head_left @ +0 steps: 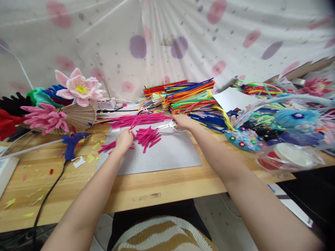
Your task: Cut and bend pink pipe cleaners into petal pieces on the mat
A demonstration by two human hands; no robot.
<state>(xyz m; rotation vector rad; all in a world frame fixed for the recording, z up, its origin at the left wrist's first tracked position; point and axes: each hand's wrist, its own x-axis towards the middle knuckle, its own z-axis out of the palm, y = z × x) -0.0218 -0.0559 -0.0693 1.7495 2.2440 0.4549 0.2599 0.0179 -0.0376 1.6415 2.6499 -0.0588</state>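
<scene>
My left hand is closed over the left part of a grey cutting mat, with a bent magenta pipe cleaner looping up from its fingers. Silver scissors are gripped in my right hand, blades pointing left. Just below the blade tips lies a heap of short cut magenta pieces. More magenta lengths stick out to the left of my left hand. Long magenta pipe cleaners lie along the mat's back edge, behind both hands.
A blue glue gun with a black cord stands on the left among yellow scraps. Fuzzy pink flowers are behind it. Bundles of coloured pipe cleaners are stacked at the back. A plastic-wrapped roll sits at the right edge.
</scene>
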